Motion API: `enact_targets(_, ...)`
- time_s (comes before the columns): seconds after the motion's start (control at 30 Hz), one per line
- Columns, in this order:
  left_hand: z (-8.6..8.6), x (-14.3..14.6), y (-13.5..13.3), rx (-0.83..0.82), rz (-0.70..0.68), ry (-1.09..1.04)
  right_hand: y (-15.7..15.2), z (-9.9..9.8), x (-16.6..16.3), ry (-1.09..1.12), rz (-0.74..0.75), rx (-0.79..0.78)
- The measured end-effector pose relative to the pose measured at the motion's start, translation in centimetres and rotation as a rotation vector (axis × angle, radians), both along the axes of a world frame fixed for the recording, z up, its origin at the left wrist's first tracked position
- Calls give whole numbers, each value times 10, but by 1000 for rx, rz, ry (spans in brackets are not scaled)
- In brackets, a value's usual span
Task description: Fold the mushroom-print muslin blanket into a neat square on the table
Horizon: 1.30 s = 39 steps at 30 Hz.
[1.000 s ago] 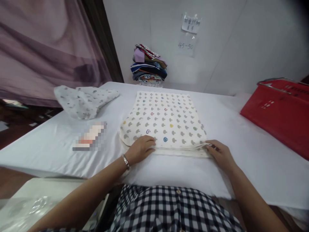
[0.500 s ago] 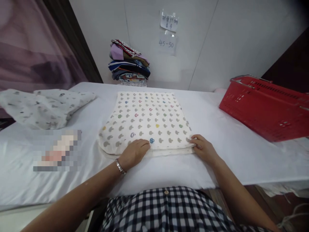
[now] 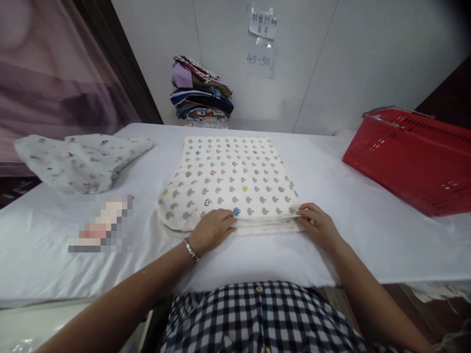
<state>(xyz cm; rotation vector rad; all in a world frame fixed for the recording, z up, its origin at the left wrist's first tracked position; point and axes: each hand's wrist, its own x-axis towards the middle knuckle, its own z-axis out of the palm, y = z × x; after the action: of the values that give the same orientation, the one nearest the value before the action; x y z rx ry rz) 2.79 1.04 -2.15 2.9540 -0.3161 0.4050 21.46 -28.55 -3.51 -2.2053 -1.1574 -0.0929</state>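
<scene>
A folded cream cloth with a mushroom print [image 3: 230,181] lies flat in the middle of the white-covered table [image 3: 331,235]. My left hand [image 3: 211,230] rests on the cloth's near edge, fingers curled over it and pinching the layers. My right hand [image 3: 318,225] grips the near right corner of the same cloth, fingers closed on the edge. A bracelet shows on my left wrist.
A crumpled white cloth with grey print [image 3: 81,159] lies at the table's left. A stack of folded clothes [image 3: 202,93] stands at the back against the wall. A red plastic basket [image 3: 408,157] sits at the right. A blurred-out object [image 3: 101,225] lies left of my left hand.
Both hands stay on the cloth's near edge; my right hand has shifted slightly inward along it. The view swung right, then settled.
</scene>
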Motion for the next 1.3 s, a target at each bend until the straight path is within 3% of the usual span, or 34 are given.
enact_targets(0.27, -2, 4, -5, 94, -48, -10, 2, -3, 1, 38, -6, 39)
enact_targets(0.47, 7, 2, -11, 55, -27, -136, -12, 10, 11, -76, -20, 28)
enact_targets(0.7, -3, 2, -25, 63, -143, -71, -34, 7, 4, -122, -19, -158)
enact_targets(0.9, 0, -3, -18, 75, -116, -112, -33, 4, -8, -183, -28, -148)
enact_targets(1.3, -8, -10, -15, 103, -136, -37, -31, 7, -18, -205, 55, -285)
